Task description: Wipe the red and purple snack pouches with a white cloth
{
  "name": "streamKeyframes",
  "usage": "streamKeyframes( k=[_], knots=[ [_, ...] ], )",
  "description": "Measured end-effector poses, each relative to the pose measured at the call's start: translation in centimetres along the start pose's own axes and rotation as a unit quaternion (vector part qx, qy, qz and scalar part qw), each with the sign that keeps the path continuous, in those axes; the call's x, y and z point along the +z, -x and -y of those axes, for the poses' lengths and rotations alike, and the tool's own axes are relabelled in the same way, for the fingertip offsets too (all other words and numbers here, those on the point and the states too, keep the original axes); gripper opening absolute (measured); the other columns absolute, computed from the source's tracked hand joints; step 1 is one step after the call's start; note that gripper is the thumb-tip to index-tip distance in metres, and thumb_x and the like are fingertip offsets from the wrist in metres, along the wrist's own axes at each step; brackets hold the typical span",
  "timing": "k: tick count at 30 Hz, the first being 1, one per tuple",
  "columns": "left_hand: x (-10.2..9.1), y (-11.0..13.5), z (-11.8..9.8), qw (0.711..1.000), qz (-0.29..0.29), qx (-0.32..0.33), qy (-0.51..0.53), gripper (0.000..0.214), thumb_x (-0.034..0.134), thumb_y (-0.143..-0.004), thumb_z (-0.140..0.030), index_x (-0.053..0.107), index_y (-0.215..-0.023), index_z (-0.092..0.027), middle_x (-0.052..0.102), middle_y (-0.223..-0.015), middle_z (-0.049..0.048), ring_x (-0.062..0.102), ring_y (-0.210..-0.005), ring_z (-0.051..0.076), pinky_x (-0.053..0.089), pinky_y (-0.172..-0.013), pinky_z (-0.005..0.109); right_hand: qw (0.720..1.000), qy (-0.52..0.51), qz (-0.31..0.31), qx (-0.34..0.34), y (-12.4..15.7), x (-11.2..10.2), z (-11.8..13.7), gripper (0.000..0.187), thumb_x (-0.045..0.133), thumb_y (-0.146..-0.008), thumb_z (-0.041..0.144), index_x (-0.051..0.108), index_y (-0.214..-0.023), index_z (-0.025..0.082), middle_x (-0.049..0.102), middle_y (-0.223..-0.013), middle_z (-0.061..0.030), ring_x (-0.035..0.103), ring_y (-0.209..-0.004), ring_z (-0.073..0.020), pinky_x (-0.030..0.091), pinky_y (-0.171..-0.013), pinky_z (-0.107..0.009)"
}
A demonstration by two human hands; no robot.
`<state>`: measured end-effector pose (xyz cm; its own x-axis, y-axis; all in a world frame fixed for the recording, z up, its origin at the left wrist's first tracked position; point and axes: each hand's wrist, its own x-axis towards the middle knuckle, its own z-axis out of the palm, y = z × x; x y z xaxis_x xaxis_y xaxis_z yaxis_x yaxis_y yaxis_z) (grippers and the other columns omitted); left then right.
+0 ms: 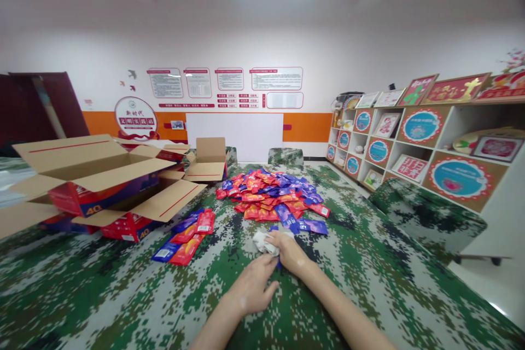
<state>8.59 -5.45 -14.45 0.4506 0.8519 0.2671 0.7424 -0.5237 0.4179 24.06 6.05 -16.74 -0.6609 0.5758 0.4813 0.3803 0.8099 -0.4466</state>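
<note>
Two bare hands meet over a table (123, 301) draped in green, grey and black camouflage cloth, midway between its left and right edges and toward its near side. Reaching from the near side, the left hand (252, 286) is palm down, fingers stretched forward and lying together, thumb spread apart to the right. Its fingertips lie right by a crumpled white wad of cloth or tissue (262, 243); whether they touch it, I cannot tell. The right hand (288, 251) has its fingers bent down onto this wad; whether they pinch or only press it is hidden. The wad is bunched, with no clear long axis. Blue shows on both sides of the right hand, seemingly a flat packet mostly covered by it.

Beyond the hands, toward the far edge, rises a heap of flat, glossy red and blue packets (273, 194), pointing every way. One blue packet (313, 226) at its near side lies with its long axis crosswise. Left of the hands, a small overlapping group of red and blue packets (186, 235) slants from near left to far right. Toward the left edge stand printed red and blue cardboard boxes (139, 188), brown flaps folded outward; their floors are out of sight.
</note>
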Motion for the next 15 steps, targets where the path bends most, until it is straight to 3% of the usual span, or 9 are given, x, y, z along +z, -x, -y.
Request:
streamKeyframes(
  k=[4,9,12,15],
  knots=[
    [-0.3,0.1,-0.3,1.0,-0.002,0.003,0.0,0.053,0.053,-0.081,-0.03,0.041,-0.132,-0.022,0.042,-0.135,0.009,0.038,-0.125,0.024,0.03,-0.107,0.037,0.998,-0.027,-0.021,0.05,-2.5,-0.1,-1.6,0.038,0.04,-0.081,0.014,0.065,-0.11,0.018,0.066,-0.111,-0.012,0.061,-0.101,-0.022,0.045,-0.092,-0.037],
    [-0.1,-1.3,-0.9,0.997,-0.017,-0.057,-0.038,0.048,0.061,-0.074,-0.043,0.05,-0.116,-0.021,0.051,-0.12,0.0096,0.047,-0.112,0.027,0.039,-0.098,0.039,0.987,-0.088,-0.095,0.096,-2.4,-0.5,-3.0,0.041,0.047,-0.071,0.012,0.069,-0.105,0.02,0.065,-0.115,-0.0079,0.057,-0.109,-0.0232,0.038,-0.1,-0.041],
    [0.1,-3.2,-1.1,0.988,-0.035,-0.123,-0.086,0.071,0.07,-0.06,-0.057,0.047,-0.115,-0.018,0.046,-0.122,0.0144,0.043,-0.114,0.035,0.038,-0.095,0.046,0.962,-0.174,-0.169,0.122,-1.2,-1.7,-2.7,0.039,0.049,-0.072,0.018,0.068,-0.106,0.022,0.065,-0.114,-0.0052,0.055,-0.113,-0.0241,0.034,-0.103,-0.045],
    [0.1,-4.9,-1.2,0.98,-0.016,-0.167,-0.104,0.088,0.073,-0.048,-0.063,0.043,-0.118,-0.02,0.041,-0.126,0.0158,0.043,-0.114,0.037,0.038,-0.094,0.048,0.933,-0.272,-0.188,0.139,0.1,-3.2,-1.7,0.036,0.054,-0.075,0.028,0.067,-0.107,0.021,0.066,-0.113,-0.0046,0.055,-0.112,-0.0254,0.035,-0.102,-0.045]
  ],
)
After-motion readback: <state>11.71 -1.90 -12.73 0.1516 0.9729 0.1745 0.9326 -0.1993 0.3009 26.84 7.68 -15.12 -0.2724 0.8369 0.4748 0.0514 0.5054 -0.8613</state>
